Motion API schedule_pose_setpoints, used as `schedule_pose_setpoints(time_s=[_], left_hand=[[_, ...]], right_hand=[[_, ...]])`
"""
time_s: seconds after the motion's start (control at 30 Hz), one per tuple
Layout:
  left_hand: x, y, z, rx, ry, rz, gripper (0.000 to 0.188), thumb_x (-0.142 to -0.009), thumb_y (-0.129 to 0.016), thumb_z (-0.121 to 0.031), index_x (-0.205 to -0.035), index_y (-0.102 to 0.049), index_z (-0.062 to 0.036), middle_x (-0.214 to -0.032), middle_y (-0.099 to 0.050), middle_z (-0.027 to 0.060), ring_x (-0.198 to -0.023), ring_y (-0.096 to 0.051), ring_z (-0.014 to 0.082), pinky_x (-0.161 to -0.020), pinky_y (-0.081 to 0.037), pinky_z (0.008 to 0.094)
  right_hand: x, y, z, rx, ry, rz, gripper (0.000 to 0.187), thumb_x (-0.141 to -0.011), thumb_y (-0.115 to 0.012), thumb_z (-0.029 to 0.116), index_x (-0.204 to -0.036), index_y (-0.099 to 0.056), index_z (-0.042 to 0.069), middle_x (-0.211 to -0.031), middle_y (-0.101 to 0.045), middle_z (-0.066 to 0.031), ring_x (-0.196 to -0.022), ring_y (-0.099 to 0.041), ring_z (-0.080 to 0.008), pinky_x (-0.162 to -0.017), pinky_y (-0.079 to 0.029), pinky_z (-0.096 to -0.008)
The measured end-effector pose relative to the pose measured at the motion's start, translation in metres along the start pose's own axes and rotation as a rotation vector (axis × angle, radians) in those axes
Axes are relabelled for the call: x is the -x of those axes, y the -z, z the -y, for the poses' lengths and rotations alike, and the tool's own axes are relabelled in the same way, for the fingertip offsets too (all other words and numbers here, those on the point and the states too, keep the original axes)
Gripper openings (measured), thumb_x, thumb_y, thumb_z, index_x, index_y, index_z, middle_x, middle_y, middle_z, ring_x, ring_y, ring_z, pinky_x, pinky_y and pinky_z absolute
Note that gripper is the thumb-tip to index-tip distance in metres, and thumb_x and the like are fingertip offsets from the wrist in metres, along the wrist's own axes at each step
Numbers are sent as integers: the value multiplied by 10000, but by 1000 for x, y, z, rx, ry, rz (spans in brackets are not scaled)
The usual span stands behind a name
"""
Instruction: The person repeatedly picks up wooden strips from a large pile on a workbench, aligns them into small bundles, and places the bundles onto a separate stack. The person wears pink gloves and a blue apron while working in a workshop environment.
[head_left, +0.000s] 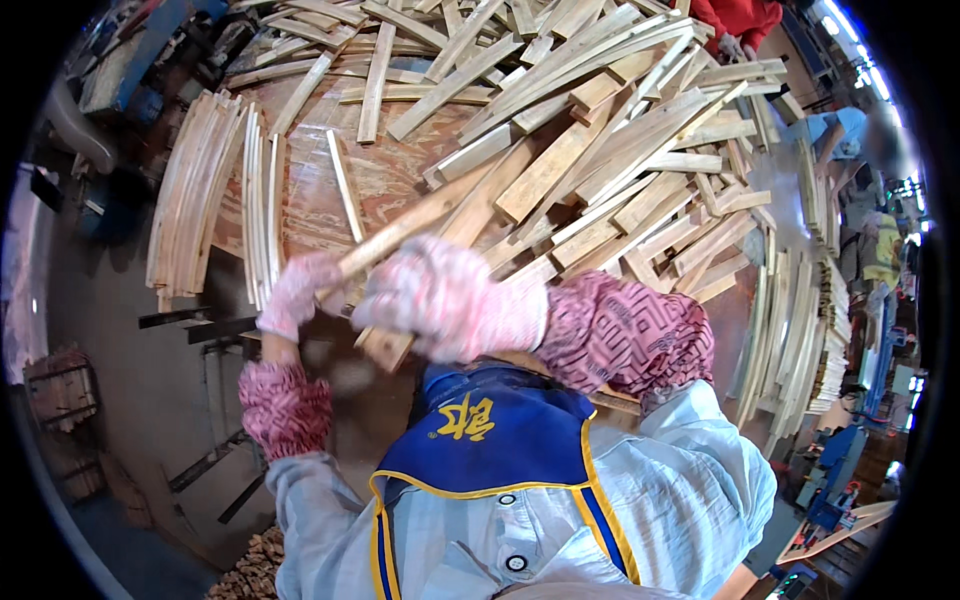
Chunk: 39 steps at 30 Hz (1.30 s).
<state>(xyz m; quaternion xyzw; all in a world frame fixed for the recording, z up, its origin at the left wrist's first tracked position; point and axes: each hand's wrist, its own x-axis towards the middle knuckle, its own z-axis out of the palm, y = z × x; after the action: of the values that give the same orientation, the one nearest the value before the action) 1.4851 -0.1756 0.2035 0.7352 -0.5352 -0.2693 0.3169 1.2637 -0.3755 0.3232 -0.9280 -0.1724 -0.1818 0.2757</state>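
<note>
My left hand [298,292], in a pinkish-white knit glove, is closed around the near end of a wooden strip [415,218] that slants up to the right. Close beside it, my right hand [425,300] wears a similar glove and is smeared by motion. Its fingers look curled, but what they hold, if anything, cannot be made out. Below that hand the end of another board [385,348] juts out at the table's near edge. A single thin strip [345,185] lies on the table just beyond my hands.
A large heap of loose boards [610,150] covers the table's far and right parts. Lined-up strips [195,195] stand along the table's left edge, with more stacked strips [785,340] at the right. A co-worker in red [735,20] is at the far side. Dark metal bars [215,328] project at the left.
</note>
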Motion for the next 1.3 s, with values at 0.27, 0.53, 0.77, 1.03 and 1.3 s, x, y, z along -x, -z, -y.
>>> schedule_pose_setpoints(time_s=[0.27,0.53,0.77,1.03,1.3], left_hand=[[141,-94,-101,1506,428,-540,496,-897,-616,-192,-1302,-452,42,-1168,-606,111,-1004,-605,199,-888,-503,340],[169,-81,-133,1792,-292,-370,714,-943,-547,-384,-1438,-258,40,-1292,-525,173,-1120,-545,252,-968,-462,422],[75,-52,-126,1067,109,-432,745,-951,-550,-435,-1504,-224,-55,-1083,-631,179,-867,-642,243,-756,-595,343],[-23,-136,-174,1313,330,-166,643,-904,-663,-239,-1426,-361,-15,-916,-575,88,-702,-512,124,-602,-459,221],[-96,-199,-225,686,286,-319,459,-905,-678,-244,-1294,-561,-29,-960,-655,57,-748,-580,110,-665,-493,230]], right_hand=[[-13,-113,50,-130,63,320,417,-712,-670,246,-1124,-619,200,-977,-624,-21,-959,-632,-240,-775,-493,-400],[-13,-99,20,92,183,69,357,-657,-675,284,-994,-598,193,-853,-620,-36,-836,-635,-250,-691,-492,-414],[15,145,7,-466,45,-826,364,-813,-611,361,-1046,-648,82,-1094,-627,-129,-1051,-595,-272,-909,-476,-386],[359,315,35,1509,-737,-906,377,-950,-528,158,-1315,-538,64,-1195,-636,-155,-1064,-638,-264,-943,-511,-359],[693,249,12,1501,-1966,-1040,902,-805,-734,391,-1465,-268,-8,-1495,-333,-205,-1362,-367,-341,-1094,-358,-461]])
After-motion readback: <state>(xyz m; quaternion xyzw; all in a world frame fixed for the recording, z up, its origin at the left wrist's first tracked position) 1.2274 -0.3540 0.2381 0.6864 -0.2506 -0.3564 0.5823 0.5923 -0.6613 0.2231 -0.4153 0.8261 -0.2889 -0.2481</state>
